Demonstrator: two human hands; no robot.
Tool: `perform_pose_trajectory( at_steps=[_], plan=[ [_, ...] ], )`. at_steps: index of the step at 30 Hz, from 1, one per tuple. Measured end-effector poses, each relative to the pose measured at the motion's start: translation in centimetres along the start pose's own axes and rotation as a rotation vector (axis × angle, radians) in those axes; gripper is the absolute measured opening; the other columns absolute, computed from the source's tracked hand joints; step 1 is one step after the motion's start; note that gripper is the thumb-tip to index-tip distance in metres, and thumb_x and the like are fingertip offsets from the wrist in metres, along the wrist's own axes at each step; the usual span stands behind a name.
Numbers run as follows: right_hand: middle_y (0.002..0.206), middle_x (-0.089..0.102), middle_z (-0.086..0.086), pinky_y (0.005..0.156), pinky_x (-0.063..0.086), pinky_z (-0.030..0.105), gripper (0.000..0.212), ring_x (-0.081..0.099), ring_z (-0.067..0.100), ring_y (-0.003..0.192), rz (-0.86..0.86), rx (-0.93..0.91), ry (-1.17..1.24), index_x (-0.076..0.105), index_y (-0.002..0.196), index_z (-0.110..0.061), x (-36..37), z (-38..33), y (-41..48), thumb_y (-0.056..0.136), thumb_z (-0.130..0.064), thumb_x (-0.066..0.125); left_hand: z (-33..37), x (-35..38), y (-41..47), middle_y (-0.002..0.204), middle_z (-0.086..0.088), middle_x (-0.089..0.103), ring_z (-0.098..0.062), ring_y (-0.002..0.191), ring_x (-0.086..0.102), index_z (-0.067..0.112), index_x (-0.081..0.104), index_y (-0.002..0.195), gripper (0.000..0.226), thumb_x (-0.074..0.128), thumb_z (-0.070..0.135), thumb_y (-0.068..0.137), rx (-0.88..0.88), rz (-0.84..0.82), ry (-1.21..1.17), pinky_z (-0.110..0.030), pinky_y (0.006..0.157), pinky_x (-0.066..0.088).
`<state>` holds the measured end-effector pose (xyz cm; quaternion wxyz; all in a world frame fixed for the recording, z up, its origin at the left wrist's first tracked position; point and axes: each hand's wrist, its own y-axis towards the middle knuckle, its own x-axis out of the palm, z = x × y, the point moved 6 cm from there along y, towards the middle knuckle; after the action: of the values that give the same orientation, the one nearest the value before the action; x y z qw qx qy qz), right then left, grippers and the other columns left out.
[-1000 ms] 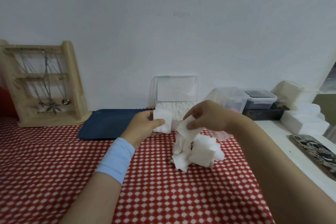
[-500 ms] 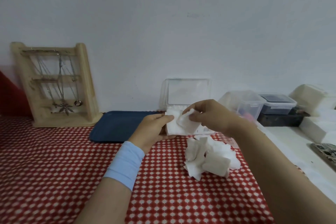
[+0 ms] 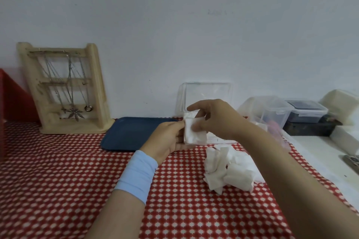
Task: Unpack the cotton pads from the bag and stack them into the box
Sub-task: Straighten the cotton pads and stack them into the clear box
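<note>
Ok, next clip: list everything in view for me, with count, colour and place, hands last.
held pads: one small stack, white, between both hands, in front of the box
loose pads: one pile, white, on the cloth right of centre
box: one, clear, lid up, against the wall
tray: one, dark blue, left of the box
jewellery stand: one, pale wood, necklaces hanging, far left by the wall
tablecloth: one, red with white checks, over the table
lidded containers: two, clear, right of the box
wristband: one, light blue, on the left wrist
left hand: one, holds the stack from the left
right hand: one, pinches the stack from the right
</note>
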<state>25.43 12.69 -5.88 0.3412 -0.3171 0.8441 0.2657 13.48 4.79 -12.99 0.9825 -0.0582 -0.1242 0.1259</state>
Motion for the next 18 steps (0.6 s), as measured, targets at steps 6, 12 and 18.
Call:
perform_pose_trajectory(
  at_steps=[6,12,18],
  plan=[
    [0.099,0.062,-0.015,0.072,0.047,0.022,0.04,0.056,-0.002,0.065,0.047,-0.001,0.025,0.068,0.12,-0.036,-0.1,0.9,0.2,0.084,-0.023,0.078,0.3,0.4,-0.3,0.113,-0.018,0.076,-0.032,0.106,0.073,0.003,0.067,0.124,0.036,0.053,0.03,0.104,0.015,-0.022,-0.02,-0.043,0.091,0.061],
    [0.109,0.067,-0.012,0.088,0.046,0.022,0.067,0.063,0.005,0.098,-0.162,0.104,-0.018,0.053,0.145,-0.023,-0.8,1.6,0.2,0.084,-0.033,0.08,1.2,0.9,-0.6,0.111,-0.005,0.078,-0.019,0.1,0.076,0.018,0.061,0.127,0.045,0.076,0.002,0.087,0.098,-0.051,0.355,-0.035,0.089,0.061],
    [0.098,0.077,-0.001,0.086,0.061,0.031,0.016,0.072,0.014,0.095,-0.379,0.152,0.041,0.078,0.103,-0.017,-2.1,1.9,0.6,0.089,-0.023,0.073,2.8,1.9,0.8,0.111,0.004,0.075,-0.013,0.098,0.074,0.03,0.05,0.13,0.072,0.089,0.011,0.072,0.115,-0.004,0.666,-0.037,0.093,0.059]
  ],
)
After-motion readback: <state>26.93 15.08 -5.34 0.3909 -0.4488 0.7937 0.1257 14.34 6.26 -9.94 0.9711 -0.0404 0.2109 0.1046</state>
